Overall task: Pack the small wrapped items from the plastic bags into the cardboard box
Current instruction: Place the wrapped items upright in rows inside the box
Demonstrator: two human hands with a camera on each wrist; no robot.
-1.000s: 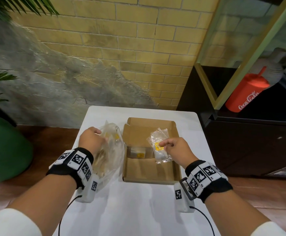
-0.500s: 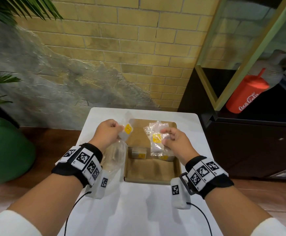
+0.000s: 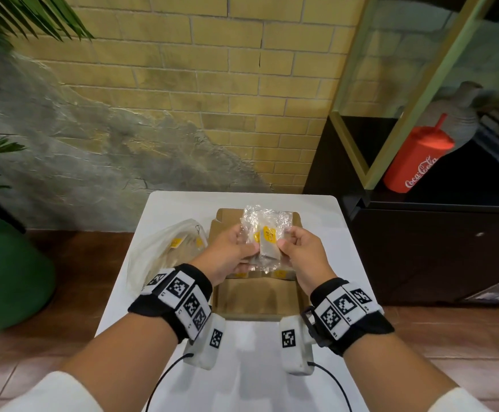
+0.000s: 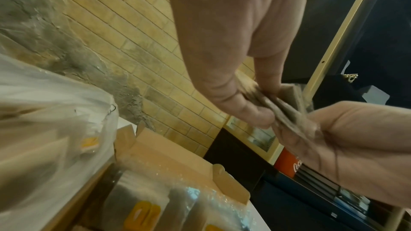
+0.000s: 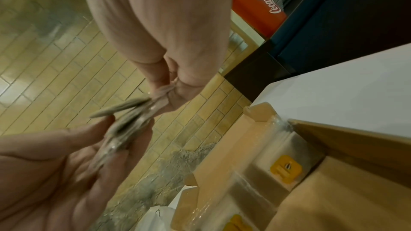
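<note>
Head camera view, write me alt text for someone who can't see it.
Both hands, left hand and right hand, pinch a small clear wrapped item with a yellow label above an open cardboard box on a white table. A clear plastic bag of more items lies left of the box.

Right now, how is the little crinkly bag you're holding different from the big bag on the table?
The small bag is up in the air over the cardboard box, pinched by both hands; the big bag lies on the table, untouched. The small bag is clear and crinkly; the big bag is cloudier. Both hold yellow-labelled items.
</note>
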